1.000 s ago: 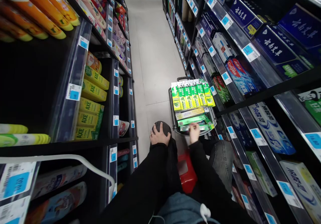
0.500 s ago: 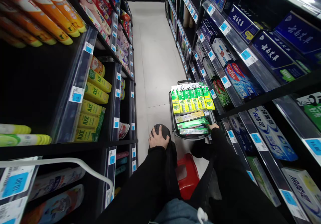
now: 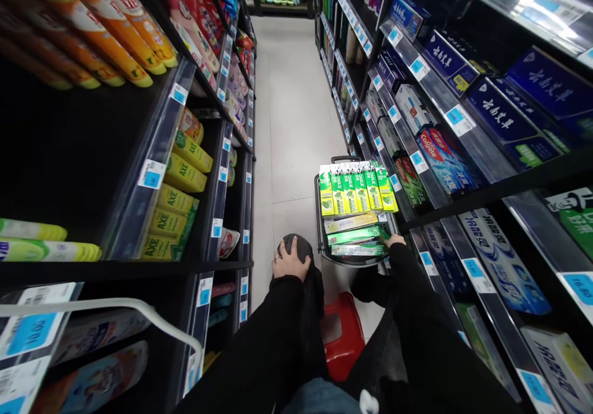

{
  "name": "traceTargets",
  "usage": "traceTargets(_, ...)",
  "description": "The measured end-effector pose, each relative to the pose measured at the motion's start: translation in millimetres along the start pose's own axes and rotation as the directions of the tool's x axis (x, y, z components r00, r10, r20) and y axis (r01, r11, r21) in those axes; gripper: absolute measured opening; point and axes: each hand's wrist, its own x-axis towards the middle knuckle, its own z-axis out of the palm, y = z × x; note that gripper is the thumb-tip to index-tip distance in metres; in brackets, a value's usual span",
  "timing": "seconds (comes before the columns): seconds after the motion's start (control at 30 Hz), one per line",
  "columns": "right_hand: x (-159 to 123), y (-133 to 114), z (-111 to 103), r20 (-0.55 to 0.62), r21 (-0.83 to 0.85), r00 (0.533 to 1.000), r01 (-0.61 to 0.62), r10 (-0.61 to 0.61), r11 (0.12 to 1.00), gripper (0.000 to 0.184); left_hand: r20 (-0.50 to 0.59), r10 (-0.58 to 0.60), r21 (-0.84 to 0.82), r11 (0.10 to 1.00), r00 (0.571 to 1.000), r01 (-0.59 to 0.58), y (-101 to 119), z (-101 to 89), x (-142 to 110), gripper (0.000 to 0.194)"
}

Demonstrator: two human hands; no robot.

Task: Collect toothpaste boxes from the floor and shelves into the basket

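Note:
My left hand (image 3: 291, 261) lies on my raised left knee, fingers spread, holding nothing. At the right side of a black shopping basket (image 3: 320, 232), my right hand (image 3: 395, 240) is curled over the rim; its fingertips are partly hidden. A row of green and yellow Darlie toothpaste boxes (image 3: 351, 194) stands along the far part of the basket. In front of them lie a yellow-and-white box (image 3: 351, 222), a long green box (image 3: 353, 235) and a pale green-and-white pack (image 3: 356, 250).
Below me is a red plastic stool (image 3: 341, 340). On the right, shelves carry toothpaste such as a Colgate box (image 3: 440, 151). Left shelves hold orange bottles (image 3: 127, 25) and yellow Axe boxes (image 3: 185, 173). A white cable-like bar (image 3: 139, 308) crosses the lower left. The pale aisle floor (image 3: 296, 92) runs ahead.
The view has tilted slightly, so the basket and the shelves' far ends sit a little lower. Both hands stay in their places, on the knee and at the basket's side.

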Motion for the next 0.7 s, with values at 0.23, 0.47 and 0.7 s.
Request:
traceTargets(0.23, -37.4, 28.9, -34.4, -0.03, -0.059, 0.996, 0.086, -0.088, 0.995, 0.035, 0.01, -0.003, 0.001, 1.0, 1.0, 0.003, 0.3, -2.2, 0.4, 0.07)
traceTargets(0.47, -146.5, 121.0, -69.6, -0.211, 0.625, 0.953, 0.301, -0.215, 0.72, 0.04, 0.018, -0.005, -0.011, 1.0, 1.0, 0.006, 4.7, -3.5, 0.0, 0.071)
traceTargets(0.7, -237.6, 91.8, -84.2, -0.277, 0.961, 0.961, 0.277, -0.025, -0.005, 0.036, -0.007, 0.008, -0.017, 1.0, 1.0, -0.008, 7.3, -3.1, 0.2, 0.071)
